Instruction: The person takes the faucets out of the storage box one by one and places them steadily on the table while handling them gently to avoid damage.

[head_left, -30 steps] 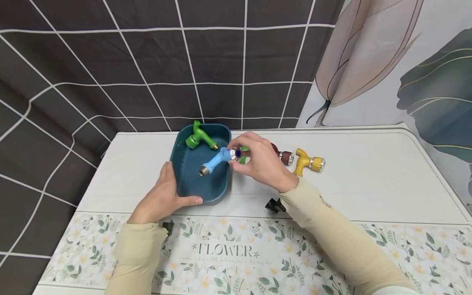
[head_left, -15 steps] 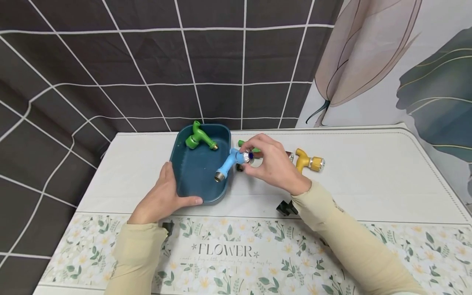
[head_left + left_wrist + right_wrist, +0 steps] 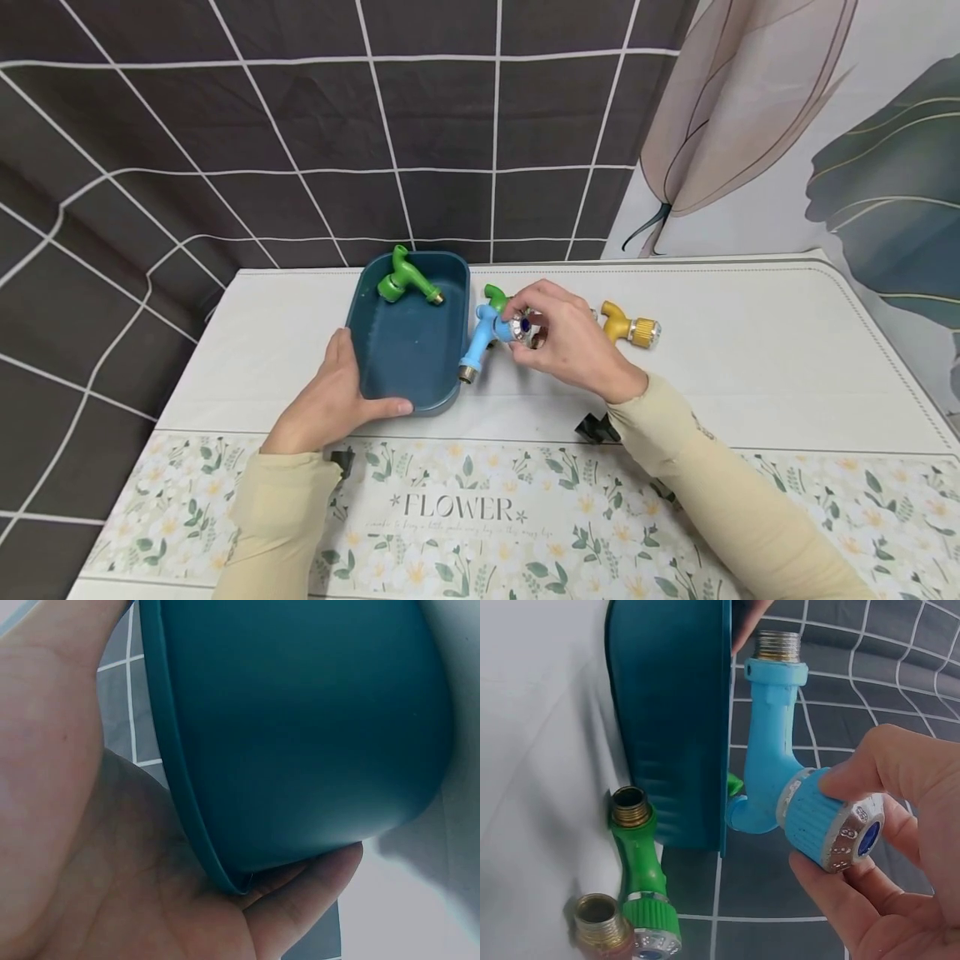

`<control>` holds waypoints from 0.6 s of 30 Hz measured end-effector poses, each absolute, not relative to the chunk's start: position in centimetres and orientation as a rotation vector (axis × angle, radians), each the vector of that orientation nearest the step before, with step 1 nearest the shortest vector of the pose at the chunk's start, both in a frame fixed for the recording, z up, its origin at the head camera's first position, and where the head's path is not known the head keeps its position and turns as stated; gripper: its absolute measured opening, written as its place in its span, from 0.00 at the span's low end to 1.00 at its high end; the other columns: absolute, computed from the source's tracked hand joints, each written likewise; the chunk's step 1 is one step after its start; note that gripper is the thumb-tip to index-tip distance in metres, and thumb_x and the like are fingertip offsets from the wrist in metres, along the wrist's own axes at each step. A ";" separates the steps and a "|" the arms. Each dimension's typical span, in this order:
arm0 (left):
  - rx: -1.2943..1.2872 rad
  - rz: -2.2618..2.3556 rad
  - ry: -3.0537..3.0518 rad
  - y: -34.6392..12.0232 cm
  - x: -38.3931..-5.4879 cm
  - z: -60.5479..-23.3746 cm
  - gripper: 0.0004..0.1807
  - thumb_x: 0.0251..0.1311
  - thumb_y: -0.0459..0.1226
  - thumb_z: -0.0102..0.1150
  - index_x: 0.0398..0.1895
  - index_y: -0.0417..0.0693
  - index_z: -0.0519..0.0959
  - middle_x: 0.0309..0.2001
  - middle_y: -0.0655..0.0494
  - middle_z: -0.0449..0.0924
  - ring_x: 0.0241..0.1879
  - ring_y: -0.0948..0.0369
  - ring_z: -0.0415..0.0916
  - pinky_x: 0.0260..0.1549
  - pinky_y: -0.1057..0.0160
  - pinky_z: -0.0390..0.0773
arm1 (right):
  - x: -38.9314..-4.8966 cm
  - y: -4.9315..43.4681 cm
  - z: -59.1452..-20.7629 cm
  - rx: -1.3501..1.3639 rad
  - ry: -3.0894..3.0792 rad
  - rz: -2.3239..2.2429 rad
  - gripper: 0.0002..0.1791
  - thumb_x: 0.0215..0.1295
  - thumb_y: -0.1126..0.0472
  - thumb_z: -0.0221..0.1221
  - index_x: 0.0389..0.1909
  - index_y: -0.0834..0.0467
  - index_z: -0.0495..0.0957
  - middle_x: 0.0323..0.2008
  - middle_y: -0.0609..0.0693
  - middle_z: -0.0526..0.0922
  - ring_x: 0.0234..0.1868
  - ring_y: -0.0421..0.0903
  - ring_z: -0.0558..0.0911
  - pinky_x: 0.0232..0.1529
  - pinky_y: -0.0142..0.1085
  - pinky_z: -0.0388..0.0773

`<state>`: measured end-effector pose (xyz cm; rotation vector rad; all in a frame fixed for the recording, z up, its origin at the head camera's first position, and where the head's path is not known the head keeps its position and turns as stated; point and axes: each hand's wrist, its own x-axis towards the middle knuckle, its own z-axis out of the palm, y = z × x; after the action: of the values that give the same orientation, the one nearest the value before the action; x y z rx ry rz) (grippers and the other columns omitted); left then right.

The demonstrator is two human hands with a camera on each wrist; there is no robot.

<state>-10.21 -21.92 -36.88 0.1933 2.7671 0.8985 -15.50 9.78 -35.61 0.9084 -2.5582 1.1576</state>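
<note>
My right hand (image 3: 573, 342) pinches the ribbed knob of a light blue faucet (image 3: 476, 342) between thumb and fingers. In the right wrist view this faucet (image 3: 771, 727) has its threaded metal end pointing away from the knob, and it hangs beside the tub wall. The left hand (image 3: 330, 400) grips the front left corner of a dark blue plastic tub (image 3: 408, 358), thumb along the front and fingers on the left side. In the left wrist view, fingertips (image 3: 341, 870) touch the tub's outer wall below the rim. A green faucet (image 3: 407, 275) lies inside the tub.
Right of the tub lie another green faucet (image 3: 639, 859) and a dark red faucet (image 3: 600, 934), mostly behind my right hand in the head view. A yellow faucet (image 3: 630, 327) lies further right. A dark checked cloth (image 3: 442, 125) hangs behind the white table (image 3: 750, 358).
My right hand has moved right with the blue faucet, from above the tub to its right rim, and the faucet's threaded end has swung more toward the front. The left hand keeps still.
</note>
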 end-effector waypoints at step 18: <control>0.200 0.903 2.775 -21.9 -10.1 -36.7 0.73 0.46 0.59 0.77 0.77 0.33 0.35 0.66 0.35 0.52 0.65 0.44 0.59 0.62 0.42 0.66 | -14.9 10.7 -36.8 0.963 -2.681 1.041 0.18 0.42 0.70 0.74 0.34 0.56 0.78 0.40 0.47 0.79 0.38 0.43 0.78 0.41 0.37 0.78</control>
<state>-10.07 -21.89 -36.67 0.1997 2.7755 0.9032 -14.91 10.74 -36.78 0.9634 -2.6812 1.0408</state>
